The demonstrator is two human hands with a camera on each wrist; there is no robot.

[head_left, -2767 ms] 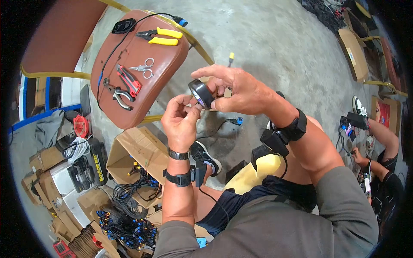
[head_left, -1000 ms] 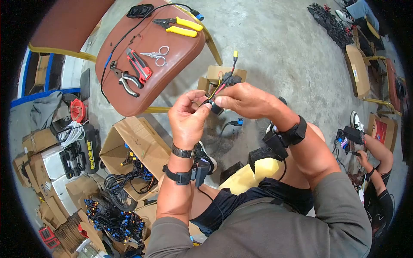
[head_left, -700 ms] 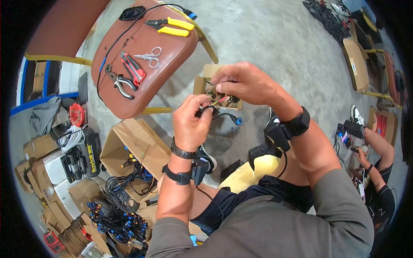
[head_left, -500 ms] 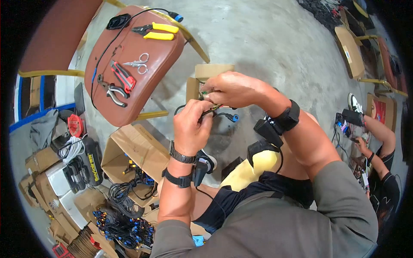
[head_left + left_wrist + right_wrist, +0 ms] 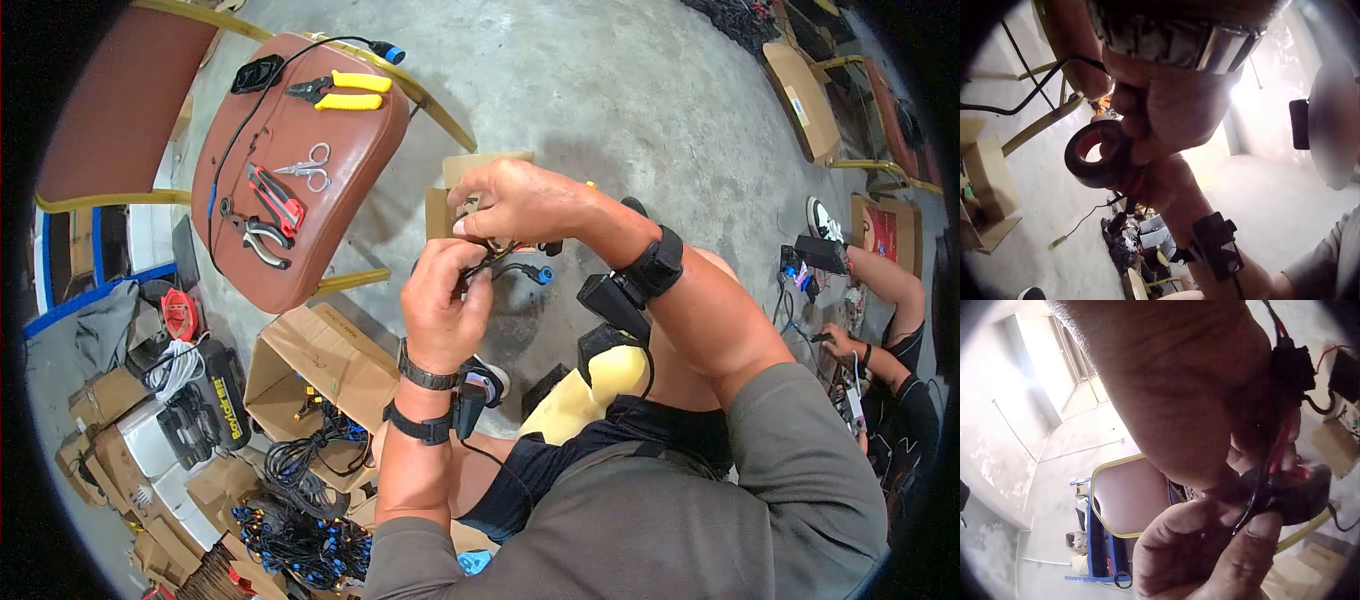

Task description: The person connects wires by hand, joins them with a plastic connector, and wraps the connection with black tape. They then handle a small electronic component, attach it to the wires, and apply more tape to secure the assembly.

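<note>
In the head view my left hand [image 5: 440,305] pinches thin dark wires [image 5: 492,258] between thumb and forefinger. My right hand [image 5: 530,200] is bent just above it, its thumb close to the wires; what its fingertips hold is hidden. The left wrist view shows a black tape roll [image 5: 1080,170] against the left fingers, with red wire beside it. Seen from the right wrist, the left thumb [image 5: 1250,553] presses a dark wire near the roll [image 5: 1313,500], and a black part [image 5: 1292,369] hangs on the wires beside the right hand.
A brown chair seat [image 5: 345,190] bears yellow-handled pliers [image 5: 350,92], scissors [image 5: 315,168], a red cutter [image 5: 280,205] and other pliers [image 5: 265,245]. A small carton [image 5: 437,215] stands beyond the hands. Left are a larger carton [image 5: 330,340] and a cable pile [image 5: 300,545]; another person [image 5: 890,290] sits right.
The tape roll, plainly seen between the hands earlier, is now hidden in the head view. My right hand has lifted slightly off the left one, its forefinger and thumb farther left.
</note>
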